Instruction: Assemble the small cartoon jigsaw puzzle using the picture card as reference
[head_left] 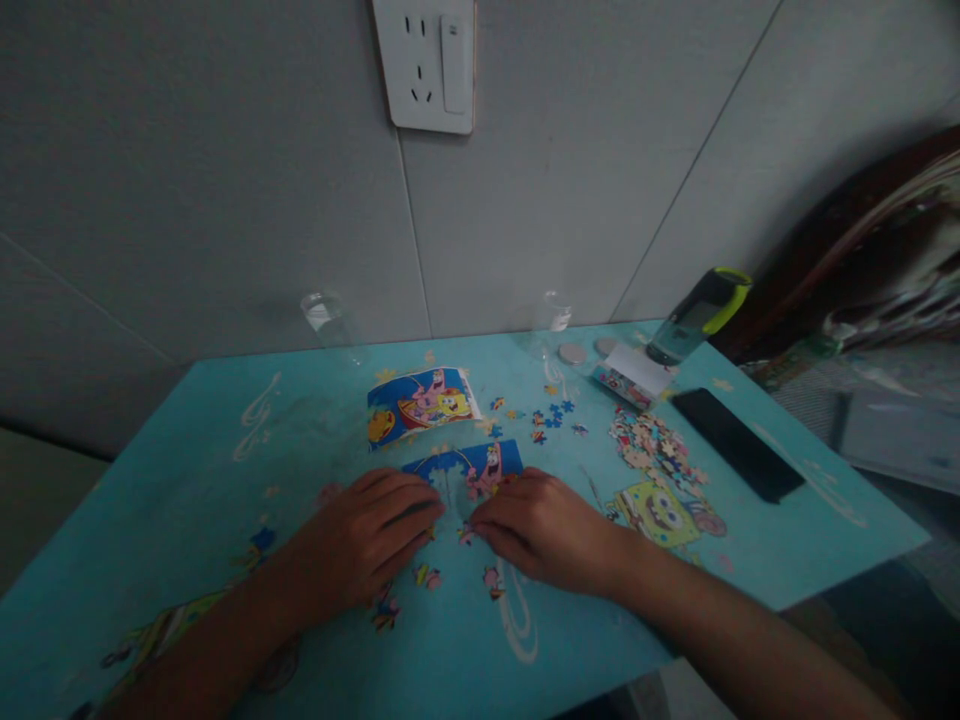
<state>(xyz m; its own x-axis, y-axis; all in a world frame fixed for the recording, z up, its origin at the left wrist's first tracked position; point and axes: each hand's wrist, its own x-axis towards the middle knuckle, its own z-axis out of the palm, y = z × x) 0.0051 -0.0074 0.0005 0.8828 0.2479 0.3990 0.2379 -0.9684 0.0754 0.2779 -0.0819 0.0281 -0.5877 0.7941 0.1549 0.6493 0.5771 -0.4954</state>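
Note:
A partly joined jigsaw puzzle [496, 460] with a blue background and a pink cartoon figure lies mid-table, its lower part between and under my hands. My left hand [382, 530] rests at its left side, palm down, fingers stretched toward the middle; anything beneath them is hidden. My right hand [544, 525] is closed at the lower right, thumb and forefinger pinching a small pink puzzle piece [466, 534]. Several loose pieces [493, 582] lie just below the hands. Behind the puzzle is a printed reference picture [421, 405] with a yellow and a pink cartoon figure.
Loose blue pieces [553, 415] and a larger pile of pieces [652, 445] lie to the right. Beyond are a black phone [739, 443], a small card box [634, 377], a bottle [697, 315], clear containers [330, 318] and round lids [572, 353]. A wall [300, 180] borders the table's back.

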